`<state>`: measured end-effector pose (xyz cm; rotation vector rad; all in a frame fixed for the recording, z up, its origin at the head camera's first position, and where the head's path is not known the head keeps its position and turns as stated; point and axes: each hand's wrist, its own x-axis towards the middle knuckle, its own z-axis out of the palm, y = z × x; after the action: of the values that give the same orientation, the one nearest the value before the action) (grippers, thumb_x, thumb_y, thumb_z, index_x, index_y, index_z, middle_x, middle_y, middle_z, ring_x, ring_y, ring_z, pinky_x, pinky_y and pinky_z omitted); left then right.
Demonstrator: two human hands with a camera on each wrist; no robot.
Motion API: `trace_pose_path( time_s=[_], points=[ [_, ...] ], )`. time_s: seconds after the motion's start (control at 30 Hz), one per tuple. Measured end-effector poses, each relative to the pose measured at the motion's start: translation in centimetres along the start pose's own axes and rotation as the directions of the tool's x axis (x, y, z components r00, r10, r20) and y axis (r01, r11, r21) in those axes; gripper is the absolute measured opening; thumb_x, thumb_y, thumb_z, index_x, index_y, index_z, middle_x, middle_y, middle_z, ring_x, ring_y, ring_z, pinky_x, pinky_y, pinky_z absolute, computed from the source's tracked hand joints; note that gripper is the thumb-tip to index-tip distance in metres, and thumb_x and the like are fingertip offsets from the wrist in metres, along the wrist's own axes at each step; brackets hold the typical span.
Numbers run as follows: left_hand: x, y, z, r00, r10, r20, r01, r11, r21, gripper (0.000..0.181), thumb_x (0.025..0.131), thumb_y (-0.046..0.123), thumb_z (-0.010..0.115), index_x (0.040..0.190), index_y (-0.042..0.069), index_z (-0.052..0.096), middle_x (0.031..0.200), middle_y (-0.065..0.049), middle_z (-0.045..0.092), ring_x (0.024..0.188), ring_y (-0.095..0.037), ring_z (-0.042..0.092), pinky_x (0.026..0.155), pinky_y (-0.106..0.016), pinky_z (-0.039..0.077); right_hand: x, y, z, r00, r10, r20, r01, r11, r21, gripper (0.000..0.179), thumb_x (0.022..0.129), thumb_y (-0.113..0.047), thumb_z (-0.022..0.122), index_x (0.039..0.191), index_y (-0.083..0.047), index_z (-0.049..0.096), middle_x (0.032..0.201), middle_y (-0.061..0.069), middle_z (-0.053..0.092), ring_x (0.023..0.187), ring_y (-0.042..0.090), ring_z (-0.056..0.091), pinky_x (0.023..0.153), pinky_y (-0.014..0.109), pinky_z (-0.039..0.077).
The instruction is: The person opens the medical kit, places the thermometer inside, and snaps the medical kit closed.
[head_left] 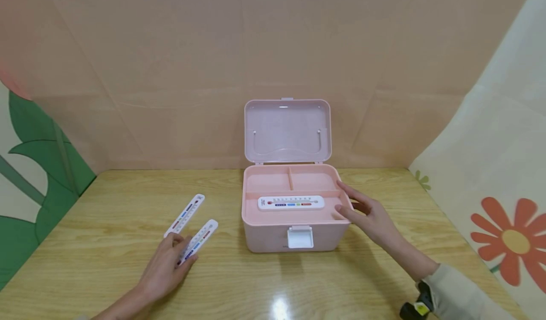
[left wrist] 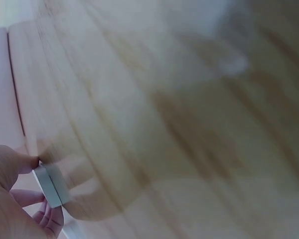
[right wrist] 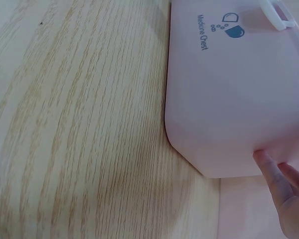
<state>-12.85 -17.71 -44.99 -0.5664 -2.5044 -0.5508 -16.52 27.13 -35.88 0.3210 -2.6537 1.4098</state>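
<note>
Between the thumb and fingers of my left hand [head_left: 165, 265] a white strip thermometer [head_left: 200, 238] with coloured bands is pinched, low over the table. The left wrist view shows its pale end [left wrist: 47, 185] in the fingertips. A second thermometer [head_left: 185, 214] lies on the wood just beyond that hand. Inside the front compartment of an open pink medicine chest [head_left: 264, 237], a third thermometer [head_left: 291, 203] lies crosswise. My right hand [head_left: 375, 220] holds the chest's right side, thumb and index finger over the rim, other fingers [right wrist: 271, 172] against the outer wall.
Raised at the back stands the chest's lid [head_left: 287, 130]; a white latch [head_left: 300, 237] hangs at its front. The tray has two smaller compartments behind the front one. A wood-grain table [head_left: 106, 215] meets a plain backdrop [head_left: 179, 73], with printed cloth at both sides.
</note>
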Motion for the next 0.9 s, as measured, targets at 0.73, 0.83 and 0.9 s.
trace_pose_path(
  time_s=[0.73, 0.83, 0.9],
  points=[
    [1.6, 0.1, -1.0, 0.999, -0.042, -0.015, 0.037, 0.964, -0.265, 0.040, 0.067, 0.002, 0.081, 0.105, 0.000, 0.071, 0.099, -0.003, 0.061, 0.086, -0.010, 0.053, 0.074, -0.016, 0.039, 0.0, 0.1, 0.1, 1.000, 0.008, 0.000, -0.008, 1.000, 0.016, 0.054, 0.093, -0.023, 0.064, 0.143, -0.017, 0.046, 0.147, 0.013, 0.044, 0.113, 0.031, 0.058, 0.077, 0.017, 0.051],
    [1.9, 0.1, -1.4, 1.000, -0.025, -0.004, 0.023, 0.954, -0.298, 0.040, 0.067, 0.003, 0.082, 0.106, -0.002, 0.070, 0.098, -0.002, 0.061, 0.084, -0.008, 0.053, 0.069, -0.016, 0.041, 0.0, 0.1, 0.0, 1.000, 0.009, 0.003, -0.009, 1.000, 0.020, 0.055, 0.093, -0.023, 0.064, 0.144, -0.017, 0.045, 0.147, 0.013, 0.044, 0.114, 0.035, 0.057, 0.078, 0.016, 0.051],
    [2.0, 0.1, -1.7, 1.000, -0.029, 0.008, 0.030, 0.949, -0.314, 0.041, 0.068, 0.003, 0.082, 0.107, -0.002, 0.070, 0.099, -0.003, 0.061, 0.084, -0.007, 0.052, 0.067, -0.018, 0.042, 0.0, 0.1, 0.0, 1.000, 0.010, 0.007, -0.010, 1.000, 0.022, 0.055, 0.093, -0.023, 0.064, 0.144, -0.017, 0.045, 0.147, 0.013, 0.043, 0.115, 0.036, 0.057, 0.078, 0.016, 0.051]
  ],
)
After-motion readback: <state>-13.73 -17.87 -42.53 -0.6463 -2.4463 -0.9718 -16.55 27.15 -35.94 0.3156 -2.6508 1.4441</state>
